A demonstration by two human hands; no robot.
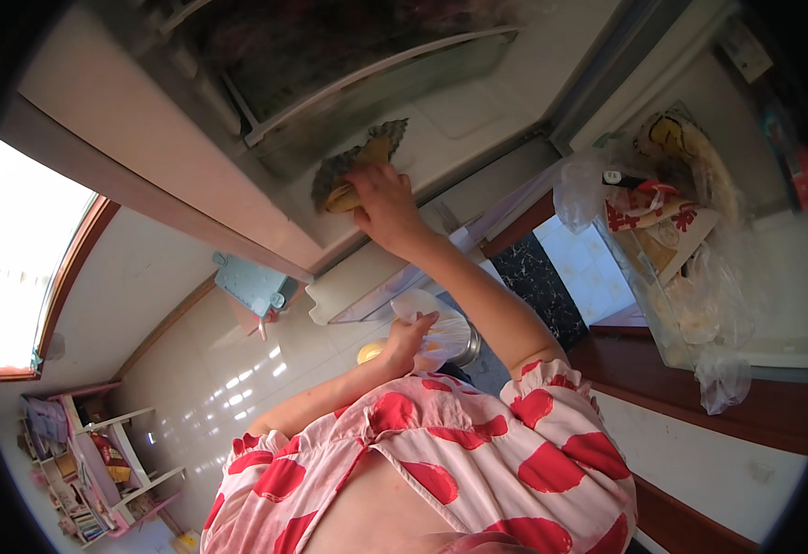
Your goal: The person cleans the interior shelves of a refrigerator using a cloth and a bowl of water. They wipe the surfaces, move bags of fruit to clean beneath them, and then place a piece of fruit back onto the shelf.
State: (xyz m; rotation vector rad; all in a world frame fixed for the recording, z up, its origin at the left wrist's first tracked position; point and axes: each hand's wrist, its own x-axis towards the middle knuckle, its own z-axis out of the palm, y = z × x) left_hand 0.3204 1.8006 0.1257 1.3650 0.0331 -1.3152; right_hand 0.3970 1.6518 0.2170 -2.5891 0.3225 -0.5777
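Observation:
My right hand [391, 211] reaches into the lower part of an open refrigerator and grips a crumpled yellow and grey cloth [379, 149]. The cloth rests on the pale compartment floor [473, 118], just below a clear-fronted drawer [376, 90] with a white rim. Dark, blurred contents show above that rim. Close to my waist, my left hand [404, 343] holds a translucent plastic bag [449, 325] with something yellowish inside; its fingers are partly hidden by the bag.
At right, the open door's shelf [643, 298] carries plastic bags and a red-printed paper packet [660, 221]. A metal container [474, 347] stands below my hands, partly hidden. A light blue plastic object [251, 284] is left of the refrigerator. A cluttered shelf unit [92, 464] stands lower left.

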